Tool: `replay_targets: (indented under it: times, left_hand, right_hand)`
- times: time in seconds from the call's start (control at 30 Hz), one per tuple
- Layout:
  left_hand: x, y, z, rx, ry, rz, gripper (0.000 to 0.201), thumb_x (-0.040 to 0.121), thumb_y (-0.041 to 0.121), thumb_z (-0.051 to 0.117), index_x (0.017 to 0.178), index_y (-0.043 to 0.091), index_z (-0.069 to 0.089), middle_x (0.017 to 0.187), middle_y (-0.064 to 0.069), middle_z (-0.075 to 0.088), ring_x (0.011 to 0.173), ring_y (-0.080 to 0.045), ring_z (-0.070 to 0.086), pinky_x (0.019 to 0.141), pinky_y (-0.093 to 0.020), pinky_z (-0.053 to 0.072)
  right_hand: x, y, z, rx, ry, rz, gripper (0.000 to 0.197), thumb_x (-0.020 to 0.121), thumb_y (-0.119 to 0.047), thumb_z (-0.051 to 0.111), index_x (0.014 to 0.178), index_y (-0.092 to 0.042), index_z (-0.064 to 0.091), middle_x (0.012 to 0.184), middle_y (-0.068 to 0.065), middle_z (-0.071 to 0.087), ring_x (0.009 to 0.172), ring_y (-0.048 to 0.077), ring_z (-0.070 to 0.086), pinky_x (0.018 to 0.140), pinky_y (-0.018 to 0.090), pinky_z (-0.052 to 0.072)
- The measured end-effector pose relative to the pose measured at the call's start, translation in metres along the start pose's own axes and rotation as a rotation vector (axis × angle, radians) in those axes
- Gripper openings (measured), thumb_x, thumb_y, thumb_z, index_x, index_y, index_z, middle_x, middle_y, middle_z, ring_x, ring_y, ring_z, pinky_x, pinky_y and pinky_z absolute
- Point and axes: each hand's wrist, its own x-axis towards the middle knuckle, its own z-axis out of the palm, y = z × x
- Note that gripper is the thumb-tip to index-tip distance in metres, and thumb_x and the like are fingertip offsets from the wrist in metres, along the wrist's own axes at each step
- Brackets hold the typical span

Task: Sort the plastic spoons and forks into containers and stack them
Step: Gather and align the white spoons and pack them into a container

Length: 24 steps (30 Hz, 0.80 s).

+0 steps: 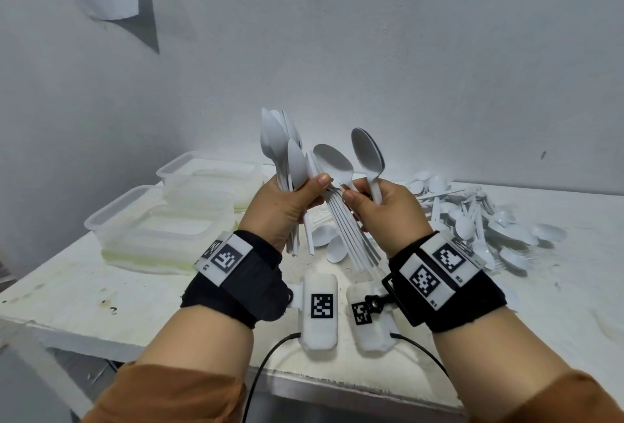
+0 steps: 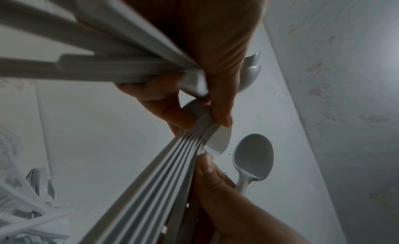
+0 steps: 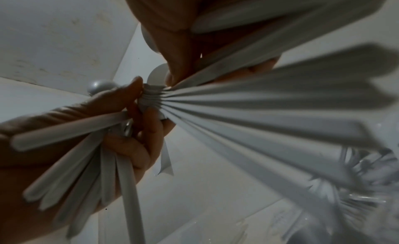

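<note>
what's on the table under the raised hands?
Under the left hand and right hand, the head view shows two loose spoons on the table. The held spoon handles and both wrists hide the rest.

Head view looking forward and down over the bench (image 1: 101,291), both wrist views very close, looking up along the palms, all three sharing the held spoons (image 1: 332,161).

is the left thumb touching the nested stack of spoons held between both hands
Touching. In the left wrist view the left hand thumb tip presses onto the ridged handles of the nested spoon stack, with no gap; the head view agrees.
</note>
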Motion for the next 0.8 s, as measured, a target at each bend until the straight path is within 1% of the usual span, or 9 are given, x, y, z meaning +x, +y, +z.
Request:
replay_targets:
  times: [0.1, 0.23, 0.3, 0.37, 0.47, 0.53, 0.6, 0.7, 0.8]
  left_hand:
    - [0.002, -0.002, -0.001, 0.001, 0.000, -0.005, 0.045, 0.051, 0.043, 0.079, 0.087, 0.018, 0.068, 0.083, 0.000, 0.074, 0.086, -0.016, 0.068, 0.087, -0.035, 0.051]
    - [0.002, -0.001, -0.002, 0.000, -0.015, 0.010, 0.030, 0.064, 0.030, 0.082, 0.085, 0.015, 0.067, 0.078, 0.002, 0.073, 0.080, -0.012, 0.069, 0.080, -0.029, 0.053]
    - [0.003, -0.001, -0.003, -0.001, -0.011, 0.019, 0.030, 0.065, 0.030, 0.081, 0.085, 0.014, 0.066, 0.076, 0.002, 0.073, 0.079, -0.012, 0.068, 0.078, -0.027, 0.053]
    - [0.005, -0.001, -0.004, 0.005, -0.007, 0.016, 0.029, 0.066, 0.030, 0.078, 0.085, 0.013, 0.065, 0.077, 0.002, 0.072, 0.081, -0.015, 0.067, 0.081, -0.029, 0.054]
    - [0.006, 0.000, -0.005, 0.023, -0.006, 0.030, 0.028, 0.067, 0.031, 0.079, 0.084, 0.015, 0.065, 0.073, 0.005, 0.071, 0.074, -0.008, 0.065, 0.075, -0.024, 0.053]
    - [0.005, 0.001, -0.005, 0.033, -0.017, 0.043, 0.026, 0.065, 0.035, 0.072, 0.083, 0.016, 0.065, 0.071, 0.007, 0.071, 0.068, -0.003, 0.064, 0.065, -0.016, 0.051]
    - [0.005, 0.002, -0.005, 0.044, -0.027, 0.045, 0.033, 0.061, 0.038, 0.070, 0.085, 0.016, 0.066, 0.074, 0.007, 0.071, 0.070, -0.003, 0.064, 0.064, -0.015, 0.050]
    - [0.006, 0.001, -0.004, 0.054, -0.031, 0.035, 0.026, 0.064, 0.036, 0.070, 0.082, 0.017, 0.064, 0.071, 0.008, 0.071, 0.069, -0.003, 0.064, 0.063, -0.015, 0.050]
    - [0.005, 0.001, -0.003, 0.074, -0.027, 0.029, 0.011, 0.077, 0.024, 0.070, 0.082, 0.016, 0.063, 0.068, 0.009, 0.070, 0.065, -0.001, 0.063, 0.056, -0.013, 0.046]
  right_hand:
    - [0.001, 0.001, 0.002, 0.016, 0.000, 0.005, 0.019, 0.090, -0.020, 0.060, 0.074, -0.031, 0.061, 0.074, -0.006, 0.067, 0.074, 0.014, 0.065, 0.081, 0.042, 0.055]
    - [0.002, 0.002, 0.002, 0.018, -0.022, 0.008, 0.018, 0.089, -0.020, 0.060, 0.074, -0.030, 0.062, 0.071, -0.008, 0.066, 0.069, 0.010, 0.063, 0.079, 0.039, 0.055]
    - [0.002, 0.002, 0.001, 0.013, -0.037, 0.018, 0.017, 0.090, -0.022, 0.060, 0.075, -0.030, 0.061, 0.069, -0.010, 0.065, 0.063, 0.002, 0.061, 0.072, 0.031, 0.054]
    - [0.003, 0.001, -0.001, 0.004, -0.044, 0.019, 0.016, 0.090, -0.022, 0.059, 0.076, -0.029, 0.061, 0.067, -0.012, 0.062, 0.055, -0.005, 0.057, 0.066, 0.022, 0.049]
    - [0.006, 0.001, -0.005, -0.017, -0.015, 0.023, 0.007, 0.092, -0.021, 0.057, 0.090, -0.019, 0.064, 0.070, -0.012, 0.059, 0.059, 0.000, 0.054, 0.063, 0.018, 0.045]
    - [0.007, 0.003, -0.008, 0.006, 0.019, 0.036, 0.016, 0.092, -0.018, 0.057, 0.104, -0.015, 0.066, 0.067, -0.013, 0.057, 0.058, 0.001, 0.052, 0.057, 0.013, 0.043]
    - [0.008, 0.003, -0.011, 0.043, 0.032, 0.035, 0.023, 0.091, -0.015, 0.058, 0.112, -0.018, 0.066, 0.063, -0.014, 0.056, 0.050, -0.004, 0.052, 0.051, 0.006, 0.039]
    - [0.007, 0.002, -0.012, 0.055, -0.010, 0.025, 0.023, 0.091, -0.014, 0.058, 0.109, -0.025, 0.067, 0.059, -0.009, 0.057, 0.046, -0.006, 0.049, 0.049, 0.005, 0.037]
    - [0.006, -0.001, -0.011, 0.047, -0.053, 0.052, 0.015, 0.091, -0.016, 0.058, 0.097, -0.026, 0.067, 0.053, -0.014, 0.058, 0.044, -0.009, 0.051, 0.045, 0.004, 0.035]
